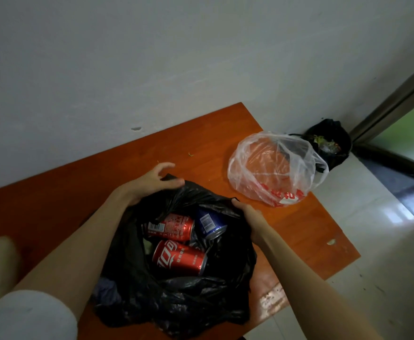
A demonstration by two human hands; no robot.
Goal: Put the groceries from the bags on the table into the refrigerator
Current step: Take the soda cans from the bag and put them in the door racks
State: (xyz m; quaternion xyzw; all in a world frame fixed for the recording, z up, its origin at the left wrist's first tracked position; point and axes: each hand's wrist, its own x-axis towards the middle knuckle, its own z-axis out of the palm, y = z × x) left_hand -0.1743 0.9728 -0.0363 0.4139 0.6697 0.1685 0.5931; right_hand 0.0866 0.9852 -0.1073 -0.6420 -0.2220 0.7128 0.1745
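Note:
A black plastic bag (188, 298) lies open on the orange-brown table (311, 231). Inside it lie two red cola cans (180, 257) (170, 227) and a dark blue can (211, 223), all on their sides. My left hand (155, 181) holds the bag's far rim with thumb pressed on it and fingers spread above. My right hand (249, 220) grips the bag's right rim. A clear plastic bag (277, 168) with red print sits further right on the table; it looks almost empty.
A white wall runs behind the table. A black-lined bin (331, 146) with rubbish stands on the floor in the corner beyond the table's right end. Pale floor tiles (372, 278) lie to the right, and a door frame (397, 101) is at the far right.

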